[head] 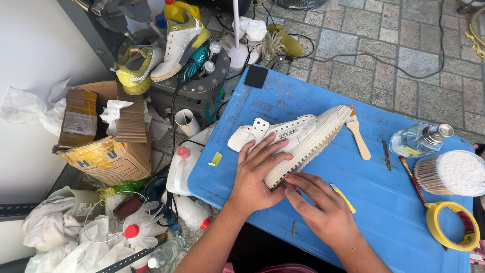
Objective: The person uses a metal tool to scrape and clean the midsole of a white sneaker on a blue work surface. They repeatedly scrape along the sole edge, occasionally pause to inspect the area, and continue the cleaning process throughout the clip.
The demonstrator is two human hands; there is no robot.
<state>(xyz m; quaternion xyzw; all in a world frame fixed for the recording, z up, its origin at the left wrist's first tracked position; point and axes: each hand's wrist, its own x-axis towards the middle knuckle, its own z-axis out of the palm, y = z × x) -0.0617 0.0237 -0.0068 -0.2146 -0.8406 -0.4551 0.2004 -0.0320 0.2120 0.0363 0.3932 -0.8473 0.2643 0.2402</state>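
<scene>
Table: I see a blue plastic table (394, 212), scratched and flat, carrying all things.
Shoe: the white sneaker (298, 136) lies on its side near the far-left corner, with a ribbed rubber sole.
Left hand: my left hand (257, 174) presses flat and open on the upper.
Right hand: my right hand (318, 205) has its fingers pinching at the sole edge.
Risk: I think the shoe may slide if the pressing gets weak.
Small things: wooden brush (357, 132), yellow tape roll (452, 225).

On the blue counter (283, 101), a brush (357, 132) lies mid-top, a glass bottle (417, 140) and cotton swabs (452, 173) near the right edge, yellow tape (451, 226) at the lower right corner. A cardboard box (108, 151) sits on the floor left.
</scene>
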